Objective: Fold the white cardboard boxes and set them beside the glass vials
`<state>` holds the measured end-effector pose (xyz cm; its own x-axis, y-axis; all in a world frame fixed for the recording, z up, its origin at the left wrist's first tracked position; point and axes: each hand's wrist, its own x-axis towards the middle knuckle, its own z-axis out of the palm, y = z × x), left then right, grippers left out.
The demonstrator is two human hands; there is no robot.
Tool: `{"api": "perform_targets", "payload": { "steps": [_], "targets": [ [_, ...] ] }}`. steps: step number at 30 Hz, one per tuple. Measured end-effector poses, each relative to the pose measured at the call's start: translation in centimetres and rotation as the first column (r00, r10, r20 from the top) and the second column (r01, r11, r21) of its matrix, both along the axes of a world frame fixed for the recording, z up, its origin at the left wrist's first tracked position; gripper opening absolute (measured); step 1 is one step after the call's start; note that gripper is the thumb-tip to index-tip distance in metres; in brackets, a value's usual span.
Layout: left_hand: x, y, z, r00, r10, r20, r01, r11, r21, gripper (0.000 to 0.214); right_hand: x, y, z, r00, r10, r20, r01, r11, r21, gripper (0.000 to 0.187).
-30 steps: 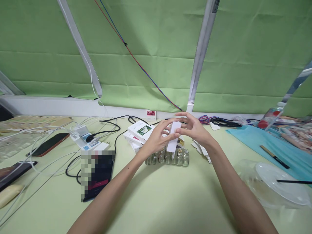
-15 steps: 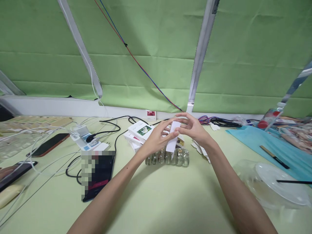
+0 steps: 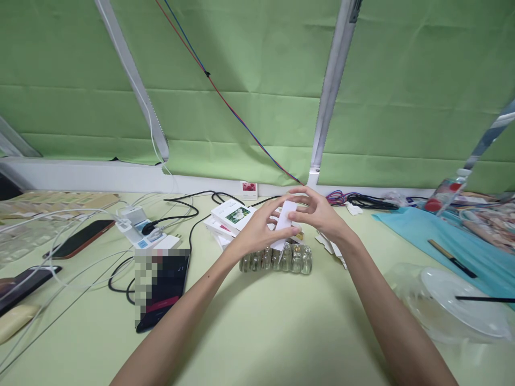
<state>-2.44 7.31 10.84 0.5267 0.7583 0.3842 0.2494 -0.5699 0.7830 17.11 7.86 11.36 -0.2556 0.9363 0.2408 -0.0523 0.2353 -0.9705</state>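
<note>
Both hands meet above the middle of the table and hold a small white carton (image 3: 284, 222) upright between them. My left hand (image 3: 261, 228) grips its lower part with curled fingers. My right hand (image 3: 316, 212) pinches its top end. Just below them a row of small clear glass bottles (image 3: 277, 258) lies on the green tablecloth. Behind my left hand lies a pile of white boxes with flower pictures (image 3: 231, 217).
A dark phone (image 3: 163, 287), a red phone (image 3: 82, 238), chargers and tangled cables (image 3: 137, 225) lie at the left. A clear plastic lid (image 3: 462, 303) and blue cloth (image 3: 454, 241) lie at the right. Flat white cartons (image 3: 332, 246) sit by my right wrist.
The white carton has tilted slightly and sunk a little lower between my hands; my fingers have shifted on it. Everything else on the table is unchanged.
</note>
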Motion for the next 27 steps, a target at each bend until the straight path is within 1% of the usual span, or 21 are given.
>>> {"api": "perform_targets", "payload": {
  "steps": [11,14,17,21,27],
  "targets": [
    [0.07,-0.06,0.08,0.999,0.04,-0.002,-0.04,0.999,0.005,0.06,-0.18,-0.47,0.41,1.0,-0.003,0.015,0.003,0.999,-0.036,0.06],
    [-0.04,-0.1,0.11,0.999,0.047,-0.009,-0.047,0.999,0.004,0.059,0.04,-0.37,0.3,1.0,-0.008,0.025,0.008,1.0,-0.02,0.058],
    [-0.15,-0.1,0.08,0.999,0.039,-0.011,-0.039,0.999,0.012,0.058,0.33,-0.03,-0.11,1.0,0.006,0.002,-0.006,1.0,-0.002,0.055],
    [-0.23,-0.04,-0.01,0.998,0.051,-0.022,-0.05,0.998,0.026,0.058,0.43,0.35,-0.51,0.999,0.01,-0.033,-0.01,1.0,0.006,0.055],
    [-0.34,0.06,-0.18,0.998,0.055,-0.04,-0.055,0.998,0.01,0.062,-0.07,0.24,-0.21,0.998,-0.009,-0.059,0.009,1.0,-0.001,0.052]
  ]
}}
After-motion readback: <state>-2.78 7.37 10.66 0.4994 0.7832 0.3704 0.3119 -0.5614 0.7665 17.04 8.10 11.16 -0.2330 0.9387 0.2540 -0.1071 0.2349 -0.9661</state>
